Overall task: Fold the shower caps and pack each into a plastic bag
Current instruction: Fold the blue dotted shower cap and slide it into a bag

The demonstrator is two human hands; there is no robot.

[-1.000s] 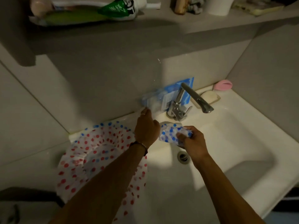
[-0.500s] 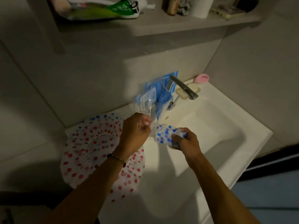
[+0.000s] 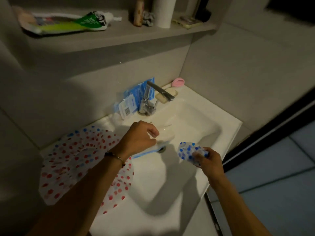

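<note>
The left hand (image 3: 139, 136) is closing its fingers on a clear plastic bag (image 3: 163, 133) with a blue strip along its near edge, holding it over the basin of the white sink (image 3: 228, 132). The right hand (image 3: 207, 161) is gripping a folded cap (image 3: 188, 150), white with blue dots, bunched into a small wad near the sink's right rim. Bag and folded cap are sitting apart, the cap to the right of the bag and a little nearer. The drain (image 3: 162, 149) is showing just beside the bag's blue strip.

A second cap (image 3: 71, 160), dotted red and blue, is lying spread open on the left of the sink, partly under the left forearm, which is wearing a thin bracelet (image 3: 115, 156).

At the far side a chrome tap (image 3: 153, 97) is standing with its spout pointing right. A blue packet (image 3: 131, 101) is leaning against the wall just behind and left of the tap. A bar of soap (image 3: 166, 95) is lying right of the tap, with a pink object (image 3: 178, 82) beyond it in the corner.

On the shelf (image 3: 119, 34) above, a green and white tube (image 3: 71, 23) is lying on its side at the left, and a white roll (image 3: 163, 12) is standing farther right.
</note>
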